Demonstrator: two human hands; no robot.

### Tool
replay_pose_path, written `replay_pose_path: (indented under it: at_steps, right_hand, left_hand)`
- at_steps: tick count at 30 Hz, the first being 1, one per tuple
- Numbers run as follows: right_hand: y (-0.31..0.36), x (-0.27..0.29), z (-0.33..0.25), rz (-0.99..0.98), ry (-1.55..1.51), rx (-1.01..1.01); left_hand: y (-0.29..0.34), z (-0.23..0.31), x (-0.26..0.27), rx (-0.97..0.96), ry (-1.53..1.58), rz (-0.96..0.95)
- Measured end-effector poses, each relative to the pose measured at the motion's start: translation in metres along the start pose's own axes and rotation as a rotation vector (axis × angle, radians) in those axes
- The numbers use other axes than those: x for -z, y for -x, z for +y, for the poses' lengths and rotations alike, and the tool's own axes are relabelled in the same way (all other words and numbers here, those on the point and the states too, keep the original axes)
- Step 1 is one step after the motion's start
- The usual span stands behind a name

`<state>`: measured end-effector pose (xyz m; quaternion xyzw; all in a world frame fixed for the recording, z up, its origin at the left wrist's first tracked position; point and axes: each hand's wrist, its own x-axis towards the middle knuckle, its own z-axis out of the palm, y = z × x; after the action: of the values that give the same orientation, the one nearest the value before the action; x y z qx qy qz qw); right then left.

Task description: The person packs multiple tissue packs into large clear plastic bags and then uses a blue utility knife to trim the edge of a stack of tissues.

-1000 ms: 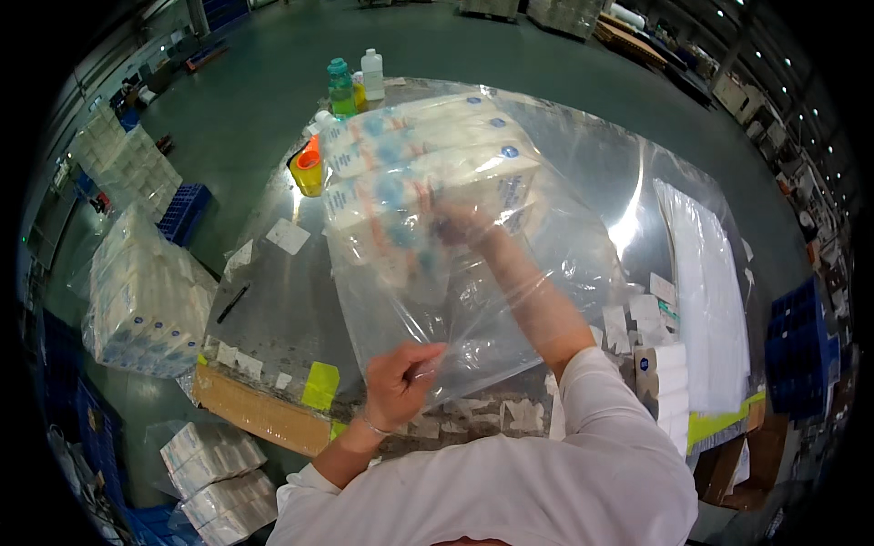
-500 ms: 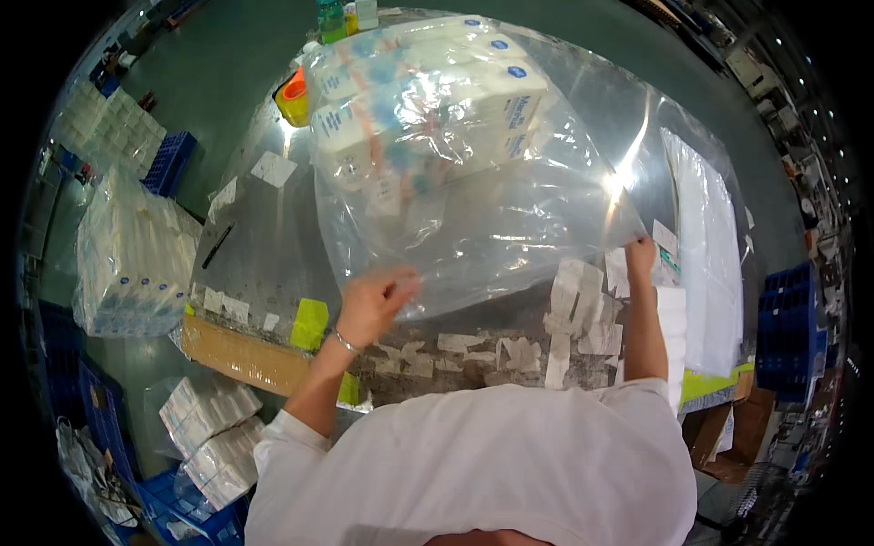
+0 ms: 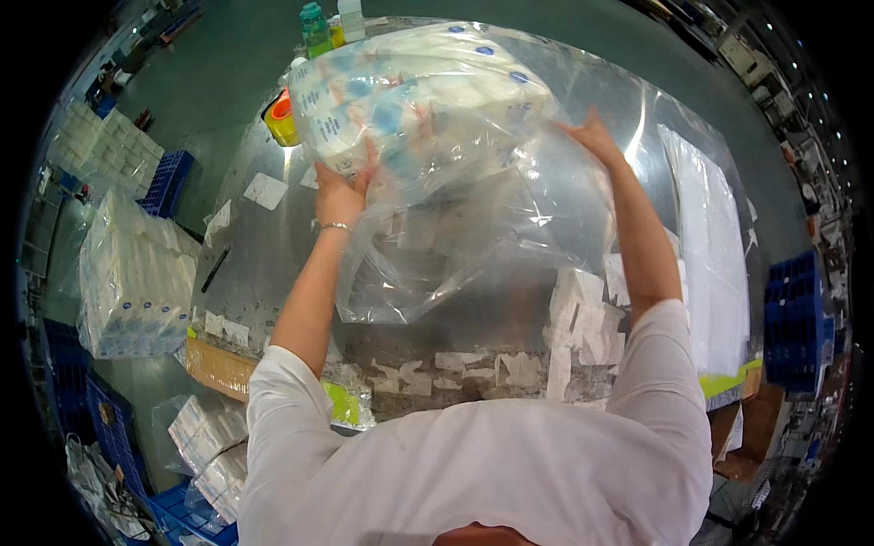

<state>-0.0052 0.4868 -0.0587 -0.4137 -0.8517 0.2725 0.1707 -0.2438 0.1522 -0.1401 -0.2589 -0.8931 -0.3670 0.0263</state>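
A large clear plastic bag (image 3: 473,264) lies over the metal table, its loose end toward me. Inside it, at the far side, are several white soft packs (image 3: 455,86) with blue and orange print. My left hand (image 3: 344,193) grips the near left corner of the bagged packs, its thumb and fingers spread round it. By the right side of the packs is my right hand (image 3: 596,146), fingers apart and nothing visibly held; its fingertips are at the film, and whether they touch it I cannot tell.
Flat white plastic sheets (image 3: 706,246) lie at the table's right. Tape rolls (image 3: 282,118) and a green bottle (image 3: 316,32) stand at the far left. A black pen (image 3: 215,270) lies on the left. Wrapped packs (image 3: 137,278) and blue crates (image 3: 792,323) stand beyond the table.
My left hand has moved away from me, from the bag's near edge to the packs. My right hand has let go of the bag's right corner and reached farther. The packs have shifted slightly left.
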Motion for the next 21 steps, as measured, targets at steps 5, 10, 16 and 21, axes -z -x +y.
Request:
replay_pose_path:
  at_steps: [5,10,16,21]
  right_hand:
    - [-0.057,-0.096,0.057,-0.279,-0.016,0.195]
    - [-0.004,-0.116,0.006,-0.311,0.520,0.031]
    - [0.100,-0.106,0.035,-0.856,0.760,0.828]
    - [0.177,-0.079,-0.012,-0.974,0.297,0.665]
  left_hand:
    - [0.001,0.003,-0.006,0.152,-0.053,-0.220]
    - [0.002,-0.041,-0.007,0.088,-0.217,-0.447]
    - [0.036,-0.072,0.045,-0.179,-0.313,-0.636]
    - [0.091,-0.100,0.056,-0.682,-0.373,-0.669]
